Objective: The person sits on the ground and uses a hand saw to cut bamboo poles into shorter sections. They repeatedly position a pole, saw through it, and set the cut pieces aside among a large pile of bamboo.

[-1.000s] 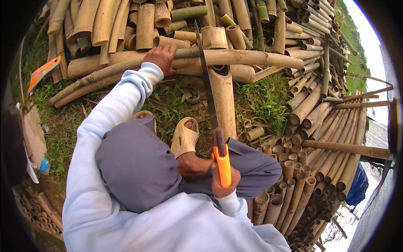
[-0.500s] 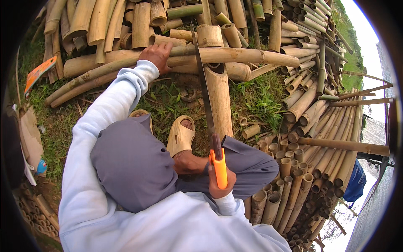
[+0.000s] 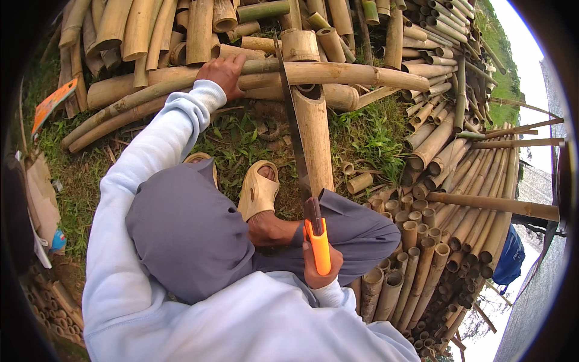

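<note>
My right hand (image 3: 321,273) grips the orange handle of a hand saw (image 3: 303,181). Its long dark blade runs up and away to a long bamboo pole (image 3: 338,73) lying crosswise, and rests across it. My left hand (image 3: 224,72) presses down on that pole to the left of the blade, arm stretched out in a pale blue sleeve. A thicker bamboo piece (image 3: 315,136) lies lengthwise under the pole, just right of the blade. My knees in grey trousers and a tan sandal (image 3: 258,190) sit below, on the grass.
Stacks of cut bamboo (image 3: 440,199) fill the right side, with cut ends facing me. More bamboo lengths (image 3: 157,30) are piled at the top. An orange flat object (image 3: 53,104) lies at left. Grass (image 3: 368,139) with short offcuts shows in the middle.
The saw blade has slid along the cut on the pole, my right hand drawing the handle slightly back and down. My left hand stays on the pole.
</note>
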Demonstrator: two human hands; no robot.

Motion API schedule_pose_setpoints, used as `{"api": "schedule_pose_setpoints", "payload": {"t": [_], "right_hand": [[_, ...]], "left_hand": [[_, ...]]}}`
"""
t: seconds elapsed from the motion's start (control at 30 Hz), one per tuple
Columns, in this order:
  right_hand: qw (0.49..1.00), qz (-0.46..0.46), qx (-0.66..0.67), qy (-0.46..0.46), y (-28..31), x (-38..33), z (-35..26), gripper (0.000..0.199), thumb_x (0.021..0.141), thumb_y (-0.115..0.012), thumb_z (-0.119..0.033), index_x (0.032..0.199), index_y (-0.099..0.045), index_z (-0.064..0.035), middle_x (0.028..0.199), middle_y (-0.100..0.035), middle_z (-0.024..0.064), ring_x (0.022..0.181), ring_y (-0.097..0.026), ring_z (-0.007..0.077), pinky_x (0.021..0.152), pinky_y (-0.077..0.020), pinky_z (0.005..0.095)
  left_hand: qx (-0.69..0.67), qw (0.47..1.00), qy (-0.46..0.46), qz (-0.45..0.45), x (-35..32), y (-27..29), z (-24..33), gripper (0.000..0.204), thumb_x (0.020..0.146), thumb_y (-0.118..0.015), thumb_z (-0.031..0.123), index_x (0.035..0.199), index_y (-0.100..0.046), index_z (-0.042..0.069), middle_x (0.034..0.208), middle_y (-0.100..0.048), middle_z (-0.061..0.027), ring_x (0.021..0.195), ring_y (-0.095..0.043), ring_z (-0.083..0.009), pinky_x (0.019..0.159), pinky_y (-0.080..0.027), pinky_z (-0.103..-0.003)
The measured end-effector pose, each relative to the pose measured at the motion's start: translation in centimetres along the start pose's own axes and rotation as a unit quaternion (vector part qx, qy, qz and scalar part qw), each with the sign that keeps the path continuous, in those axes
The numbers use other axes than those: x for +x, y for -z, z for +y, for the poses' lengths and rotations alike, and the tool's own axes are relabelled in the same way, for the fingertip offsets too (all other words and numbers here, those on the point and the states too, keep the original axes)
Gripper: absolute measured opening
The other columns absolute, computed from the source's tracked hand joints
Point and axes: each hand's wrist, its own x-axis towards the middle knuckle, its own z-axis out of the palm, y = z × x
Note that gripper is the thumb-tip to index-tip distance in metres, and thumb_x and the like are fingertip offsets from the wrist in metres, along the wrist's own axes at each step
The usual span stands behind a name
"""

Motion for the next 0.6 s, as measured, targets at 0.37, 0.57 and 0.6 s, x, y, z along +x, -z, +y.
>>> {"api": "schedule_pose_setpoints", "payload": {"t": [0.37,0.57,0.6], "right_hand": [[0.997,0.026,0.047,0.054,-4.7,9.5,0.0,0.012,0.094,-0.071,-0.008,0.094,-0.066,0.0021,0.067,-0.059,0.0076,0.06,-0.054,0.0131,0.057,-0.0463,0.0316],[0.999,0.021,0.007,0.042,-1.2,2.1,-0.2,0.033,0.091,-0.068,0.0,0.122,-0.068,0.0074,0.093,-0.073,0.016,0.083,-0.072,0.0191,0.079,-0.055,0.0302],[0.997,0.041,0.048,0.041,-2.6,5.8,-0.5,0.024,0.091,-0.069,-0.002,0.114,-0.07,0.0061,0.085,-0.072,0.0145,0.075,-0.07,0.0186,0.071,-0.0547,0.0314]], "left_hand": [[-0.015,1.0,0.005,-0.02,0.2,1.0,0.5,0.066,0.067,-0.088,0.038,0.115,-0.051,0.01,0.111,-0.069,-0.0155,0.104,-0.068,-0.0378,0.09,-0.056,-0.048],[-0.013,1.0,-0.004,-0.004,0.1,-0.1,-0.3,0.066,0.067,-0.089,0.037,0.115,-0.052,0.01,0.108,-0.069,-0.0137,0.102,-0.069,-0.0354,0.09,-0.056,-0.045],[-0.007,1.0,-0.003,0.002,0.4,0.1,0.0,0.065,0.068,-0.09,0.036,0.115,-0.053,0.01,0.109,-0.069,-0.014,0.103,-0.069,-0.035,0.091,-0.056,-0.045]]}}
